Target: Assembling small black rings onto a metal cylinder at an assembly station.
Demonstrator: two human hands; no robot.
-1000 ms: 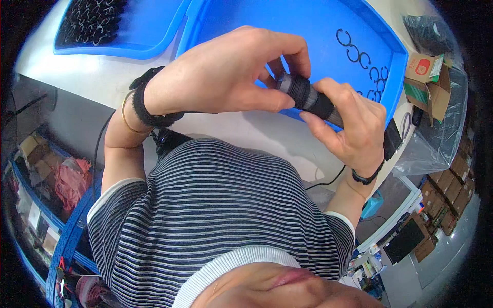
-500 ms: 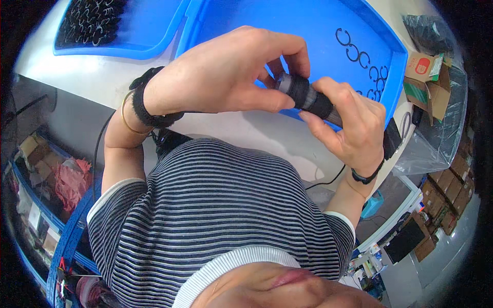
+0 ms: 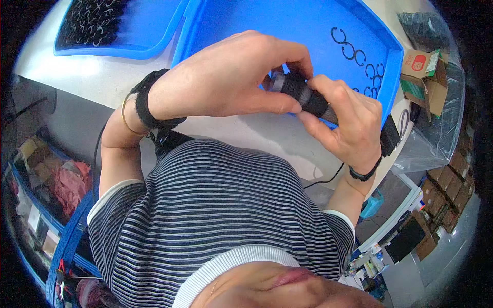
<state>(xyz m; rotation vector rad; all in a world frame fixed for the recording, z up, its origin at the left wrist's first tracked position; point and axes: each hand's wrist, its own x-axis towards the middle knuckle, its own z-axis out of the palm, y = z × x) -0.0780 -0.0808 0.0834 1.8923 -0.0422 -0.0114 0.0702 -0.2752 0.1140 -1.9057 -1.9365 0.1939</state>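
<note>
Over the near edge of a large blue tray (image 3: 396,77), both hands hold a dark cylinder (image 3: 306,96) with alternating grey and black bands. My left hand (image 3: 226,77) closes its thumb and fingers around the cylinder's upper-left end, and a pale grey tip shows between them. Lower down, my right hand (image 3: 354,120) wraps around the other end, which its fingers mostly hide. The cylinder slants down to the right. Thin black open rings (image 3: 333,36) lie scattered along the tray's right side, several of them overlapping.
To the left, a second blue tray (image 3: 149,53) holds a dense pile of black rings (image 3: 92,25). An opened cardboard box (image 3: 436,95) and clear plastic sheeting (image 3: 421,154) sit at the right. Shelving with a pink bag (image 3: 72,182) stands lower left. A white table (image 3: 241,131) lies under the trays.
My hands have shifted very slightly against each other, with the left fingers a little further over the cylinder. Both still grip it. The view has moved slightly.
</note>
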